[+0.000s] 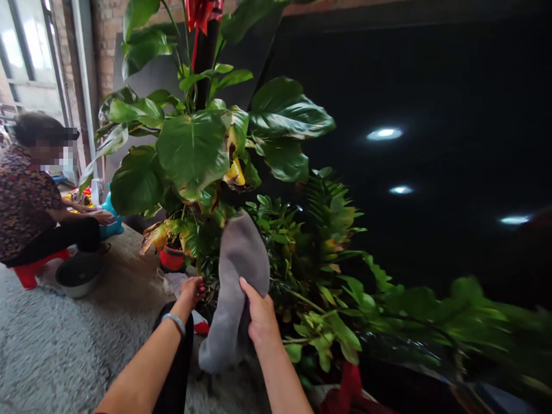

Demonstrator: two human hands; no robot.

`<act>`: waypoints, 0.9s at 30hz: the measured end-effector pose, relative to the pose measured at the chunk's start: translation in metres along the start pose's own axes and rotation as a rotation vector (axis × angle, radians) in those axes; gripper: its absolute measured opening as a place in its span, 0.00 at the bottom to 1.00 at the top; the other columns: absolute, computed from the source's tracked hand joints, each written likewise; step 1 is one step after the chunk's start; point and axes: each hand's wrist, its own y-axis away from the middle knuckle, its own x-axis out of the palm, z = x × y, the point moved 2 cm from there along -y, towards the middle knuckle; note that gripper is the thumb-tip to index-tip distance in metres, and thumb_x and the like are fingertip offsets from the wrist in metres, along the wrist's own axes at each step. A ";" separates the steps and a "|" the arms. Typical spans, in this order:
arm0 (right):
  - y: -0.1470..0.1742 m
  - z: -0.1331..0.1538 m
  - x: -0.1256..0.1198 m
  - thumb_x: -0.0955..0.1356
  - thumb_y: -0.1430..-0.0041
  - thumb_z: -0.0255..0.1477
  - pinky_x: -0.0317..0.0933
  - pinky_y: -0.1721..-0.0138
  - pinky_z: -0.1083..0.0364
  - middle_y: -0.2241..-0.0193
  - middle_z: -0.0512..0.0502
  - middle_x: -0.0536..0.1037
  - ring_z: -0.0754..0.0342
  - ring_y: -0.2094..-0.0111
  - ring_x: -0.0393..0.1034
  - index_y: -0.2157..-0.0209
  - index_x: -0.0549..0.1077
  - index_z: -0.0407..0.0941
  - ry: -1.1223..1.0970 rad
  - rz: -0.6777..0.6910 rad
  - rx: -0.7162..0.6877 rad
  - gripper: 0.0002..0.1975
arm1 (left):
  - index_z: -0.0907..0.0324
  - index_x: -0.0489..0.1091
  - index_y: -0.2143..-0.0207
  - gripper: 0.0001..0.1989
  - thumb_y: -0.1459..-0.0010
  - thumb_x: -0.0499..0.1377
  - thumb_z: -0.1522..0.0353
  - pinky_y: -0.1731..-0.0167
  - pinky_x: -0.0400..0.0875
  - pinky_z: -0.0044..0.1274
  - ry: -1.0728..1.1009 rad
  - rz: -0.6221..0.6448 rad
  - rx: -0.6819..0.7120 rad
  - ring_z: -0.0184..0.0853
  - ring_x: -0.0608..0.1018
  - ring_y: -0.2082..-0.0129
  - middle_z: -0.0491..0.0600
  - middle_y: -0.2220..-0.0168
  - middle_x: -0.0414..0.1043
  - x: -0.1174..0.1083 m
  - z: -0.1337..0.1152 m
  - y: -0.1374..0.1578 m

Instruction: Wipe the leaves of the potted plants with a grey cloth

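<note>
My right hand [262, 319] grips a soft grey cloth [244, 259], its thumb pressed on the front. The cloth stands up in a long rounded shape before the plants, and its lower end hangs down to the left. My left hand [192, 292], with a bracelet at the wrist, is to the left of the cloth and apart from it. Its fingers are curled together beside dark leaves; what they hold, if anything, cannot be made out. Big green leaves [194, 149], some yellowed, rise behind the cloth from a red pot [172, 259].
On the left a person [32, 201] sits on a red stool [41, 267] beside a grey basin [79, 275]. Low leafy plants [332, 333] spread to the right. A dark glossy panel [431, 115] stands behind them. The floor [56, 339] is rough concrete.
</note>
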 end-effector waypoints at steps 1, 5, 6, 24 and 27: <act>0.001 -0.012 -0.008 0.77 0.69 0.39 0.70 0.61 0.48 0.69 0.41 0.84 0.40 0.62 0.77 0.69 0.80 0.40 0.001 -0.042 0.059 0.23 | 0.61 0.66 0.73 0.07 0.49 0.63 0.71 0.75 0.68 0.21 0.008 -0.006 0.005 0.26 0.70 0.81 0.44 0.78 0.69 0.000 -0.001 0.001; 0.032 -0.048 -0.038 0.78 0.69 0.41 0.70 0.61 0.48 0.70 0.39 0.83 0.39 0.62 0.78 0.70 0.80 0.39 0.141 0.108 0.158 0.23 | 0.61 0.65 0.74 0.07 0.48 0.62 0.71 0.77 0.66 0.20 0.026 -0.020 0.021 0.26 0.68 0.82 0.43 0.79 0.67 -0.003 -0.004 0.000; 0.040 -0.048 -0.043 0.78 0.69 0.42 0.70 0.62 0.49 0.71 0.39 0.83 0.39 0.64 0.78 0.70 0.81 0.39 0.162 0.156 0.159 0.24 | 0.61 0.64 0.75 0.08 0.48 0.62 0.71 0.77 0.65 0.20 0.025 -0.024 0.021 0.26 0.67 0.83 0.42 0.80 0.66 -0.004 -0.004 -0.001; 0.039 -0.058 -0.053 0.78 0.69 0.38 0.71 0.56 0.48 0.65 0.44 0.84 0.39 0.55 0.77 0.65 0.80 0.41 -0.050 0.004 0.283 0.25 | 0.60 0.65 0.76 0.11 0.55 0.67 0.70 0.75 0.66 0.21 0.022 -0.035 0.054 0.27 0.70 0.80 0.44 0.78 0.69 0.001 -0.006 0.002; 0.037 -0.027 -0.038 0.78 0.65 0.40 0.71 0.58 0.48 0.66 0.44 0.84 0.39 0.58 0.78 0.62 0.80 0.41 -0.033 0.109 0.159 0.26 | 0.60 0.63 0.78 0.11 0.55 0.65 0.71 0.78 0.63 0.20 0.012 -0.055 0.056 0.26 0.67 0.82 0.42 0.81 0.65 0.004 -0.006 0.002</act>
